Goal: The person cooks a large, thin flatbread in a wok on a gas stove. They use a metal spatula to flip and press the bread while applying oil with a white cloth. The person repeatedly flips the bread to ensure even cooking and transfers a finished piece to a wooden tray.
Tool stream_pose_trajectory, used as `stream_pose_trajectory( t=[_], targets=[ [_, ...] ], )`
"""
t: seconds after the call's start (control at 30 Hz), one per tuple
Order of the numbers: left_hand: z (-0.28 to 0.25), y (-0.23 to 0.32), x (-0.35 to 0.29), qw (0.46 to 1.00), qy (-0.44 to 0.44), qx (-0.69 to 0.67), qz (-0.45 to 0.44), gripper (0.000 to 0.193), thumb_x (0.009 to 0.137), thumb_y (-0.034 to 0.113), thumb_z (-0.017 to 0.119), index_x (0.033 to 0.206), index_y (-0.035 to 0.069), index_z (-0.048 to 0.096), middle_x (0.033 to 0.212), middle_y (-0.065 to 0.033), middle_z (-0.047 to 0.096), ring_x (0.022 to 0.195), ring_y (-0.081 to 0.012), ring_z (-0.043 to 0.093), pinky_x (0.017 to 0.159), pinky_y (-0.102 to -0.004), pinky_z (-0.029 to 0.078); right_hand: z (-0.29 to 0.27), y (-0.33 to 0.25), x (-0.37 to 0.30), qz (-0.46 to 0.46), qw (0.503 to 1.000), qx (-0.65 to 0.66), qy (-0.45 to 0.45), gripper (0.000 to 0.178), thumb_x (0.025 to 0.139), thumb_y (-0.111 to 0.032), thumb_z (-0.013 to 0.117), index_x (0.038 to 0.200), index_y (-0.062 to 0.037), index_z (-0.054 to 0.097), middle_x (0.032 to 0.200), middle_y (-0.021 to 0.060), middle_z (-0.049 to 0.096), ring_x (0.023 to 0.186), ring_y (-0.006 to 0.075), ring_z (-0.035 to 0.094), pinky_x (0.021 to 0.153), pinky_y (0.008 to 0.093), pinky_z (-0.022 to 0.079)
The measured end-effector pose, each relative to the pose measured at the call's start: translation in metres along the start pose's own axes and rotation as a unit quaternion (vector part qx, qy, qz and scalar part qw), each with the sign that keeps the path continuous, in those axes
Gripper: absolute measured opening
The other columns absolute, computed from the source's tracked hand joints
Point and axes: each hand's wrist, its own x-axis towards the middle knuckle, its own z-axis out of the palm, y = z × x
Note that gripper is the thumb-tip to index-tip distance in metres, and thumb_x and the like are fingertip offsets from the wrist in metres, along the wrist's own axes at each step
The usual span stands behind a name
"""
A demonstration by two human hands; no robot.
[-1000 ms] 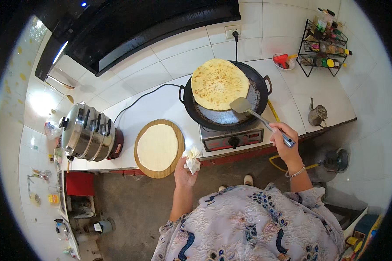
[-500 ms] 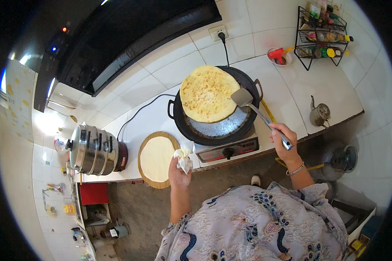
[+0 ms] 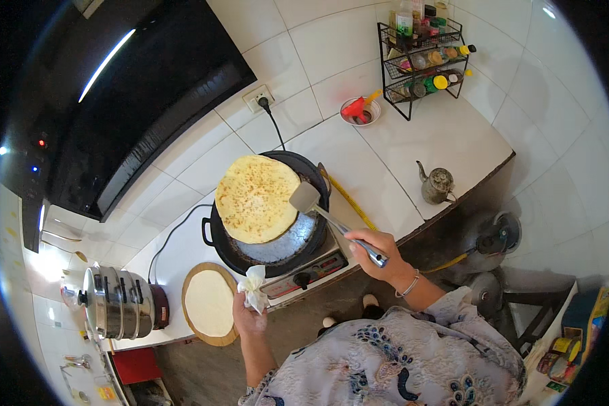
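My right hand grips the handle of a metal spatula, whose blade lies at the right edge of a browned flatbread. The flatbread covers the far left part of a black two-handled pan, and bare shiny metal shows at its near right. A crumpled white cloth or paper bundle is held in my left hand, close to the pan's near rim. Beside that hand, a pale round of raw dough lies on a round wooden board.
Below the pan is an electric cooker with a knob. A stacked metal steamer stands at left. Toward the right are a small metal kettle, a bowl with a red tool, and a black spice rack. A range hood hangs above.
The whole scene has shifted left and down as my view turned. Both hands keep their holds, and the spatula blade stays at the flatbread's right edge.
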Motion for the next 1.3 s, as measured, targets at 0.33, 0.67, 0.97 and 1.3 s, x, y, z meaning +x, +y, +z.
stream_pose_trajectory(
  t=[0.33, 0.67, 0.97, 1.3],
  targets=[
    [0.011, 0.012, 0.019, 0.990, -0.136, 0.019, 0.035, 0.035, 0.086, 0.018, 0.049, 0.117, 0.001, 0.048, 0.111, -0.0101, 0.057, 0.101, -0.0237, 0.056, 0.088, -0.0373, 0.046, 0.010, -0.034, -0.037, 0.084, 0.996, 0.019, 0.000, 0.017, 0.083, -0.013, 0.059, 0.093, 0.0002, 0.062, 0.073, 0.0066, 0.062, 0.059, 0.0100, 0.054, 0.054, 0.0240, 0.044],
    [-0.028, 0.049, 0.029, 0.980, -0.196, -0.010, 0.031, 0.036, 0.088, 0.012, 0.049, 0.121, 0.000, 0.044, 0.113, -0.0116, 0.055, 0.100, -0.0228, 0.057, 0.086, -0.0374, 0.048, 0.043, -0.061, -0.047, 0.095, 0.994, 0.030, 0.041, 0.022, 0.088, -0.017, 0.055, 0.100, -0.0005, 0.061, 0.081, 0.0081, 0.064, 0.066, 0.0118, 0.061, 0.060, 0.0235, 0.049],
    [-0.058, 0.081, 0.040, 0.984, -0.142, -0.100, 0.042, 0.030, 0.089, 0.017, 0.050, 0.115, 0.004, 0.048, 0.106, -0.0068, 0.058, 0.094, -0.0195, 0.059, 0.081, -0.0345, 0.050, 0.081, -0.069, -0.043, 0.099, 0.992, 0.040, 0.064, 0.026, 0.091, -0.022, 0.052, 0.103, 0.0005, 0.059, 0.079, 0.0077, 0.063, 0.065, 0.0109, 0.061, 0.059, 0.0236, 0.051],
    [-0.074, 0.072, 0.066, 0.991, -0.090, -0.090, 0.051, 0.032, 0.090, 0.015, 0.045, 0.118, -0.001, 0.047, 0.112, -0.0121, 0.057, 0.101, -0.0242, 0.057, 0.086, -0.0368, 0.048, 0.078, -0.055, -0.052, 0.111, 0.992, 0.052, 0.037, 0.026, 0.090, -0.018, 0.053, 0.107, 0.0012, 0.058, 0.076, 0.0067, 0.063, 0.068, 0.0097, 0.059, 0.060, 0.0240, 0.048]
  ],
)
